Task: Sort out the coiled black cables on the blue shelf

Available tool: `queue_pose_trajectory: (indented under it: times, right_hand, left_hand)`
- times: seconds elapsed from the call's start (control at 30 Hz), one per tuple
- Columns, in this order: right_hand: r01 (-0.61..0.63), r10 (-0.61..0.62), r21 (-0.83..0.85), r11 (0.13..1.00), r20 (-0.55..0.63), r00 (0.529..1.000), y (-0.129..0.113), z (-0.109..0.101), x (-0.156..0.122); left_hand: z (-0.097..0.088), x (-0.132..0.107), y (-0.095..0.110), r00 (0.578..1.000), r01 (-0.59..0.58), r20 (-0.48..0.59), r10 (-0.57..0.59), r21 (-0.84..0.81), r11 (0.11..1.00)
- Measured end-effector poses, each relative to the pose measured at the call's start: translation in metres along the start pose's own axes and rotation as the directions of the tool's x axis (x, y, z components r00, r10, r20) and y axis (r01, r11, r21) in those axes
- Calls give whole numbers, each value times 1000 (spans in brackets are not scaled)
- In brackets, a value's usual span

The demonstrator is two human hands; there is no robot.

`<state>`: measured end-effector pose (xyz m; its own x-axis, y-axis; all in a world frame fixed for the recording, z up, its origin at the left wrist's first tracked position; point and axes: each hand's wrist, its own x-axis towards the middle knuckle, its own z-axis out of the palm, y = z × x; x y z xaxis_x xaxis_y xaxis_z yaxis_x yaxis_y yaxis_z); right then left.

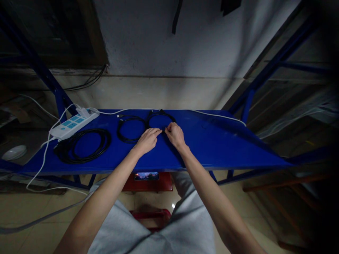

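Observation:
My left hand and my right hand meet over the blue shelf, fingertips pinched together on a small coiled black cable whose loop lies just beyond them. A second small black cable coil lies to the left of my left hand. A larger black cable coil rests further left. Both hands are closed at the fingertips around the near edge of the small coil.
A white power strip with blue sockets sits at the shelf's far left, white cords trailing off it. A white cord runs along the back edge. A red stool with a phone stands below; a white bowl lies far left.

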<state>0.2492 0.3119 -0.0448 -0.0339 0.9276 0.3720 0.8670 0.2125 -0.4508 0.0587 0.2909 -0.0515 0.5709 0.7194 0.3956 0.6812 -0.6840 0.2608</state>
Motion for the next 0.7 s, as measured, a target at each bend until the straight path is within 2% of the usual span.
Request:
queue_pose_trajectory:
  times: [0.17,0.3,0.43,0.53,0.7]
  right_hand:
    - [-3,5,-66,998,34,999,-4,1,0]
    - [20,-18,-49,999,46,999,0,1,1]
    - [47,-61,149,988,88,994,19,5,8]
    - [67,-121,362,930,129,984,34,8,13]
    - [119,-188,437,892,119,975,39,8,11]
  left_hand:
    - [0,0,0,1000,3,-9,-3,-2,1000]
    - [-1,0,1,1000,-2,-9,2,-3,1000]
    - [-1,0,2,1000,-1,-15,1,1,1000]
    - [-1,0,1,1000,-4,-22,4,-1,1000]
    - [1,1,0,999,9,-33,-9,-11,1000]
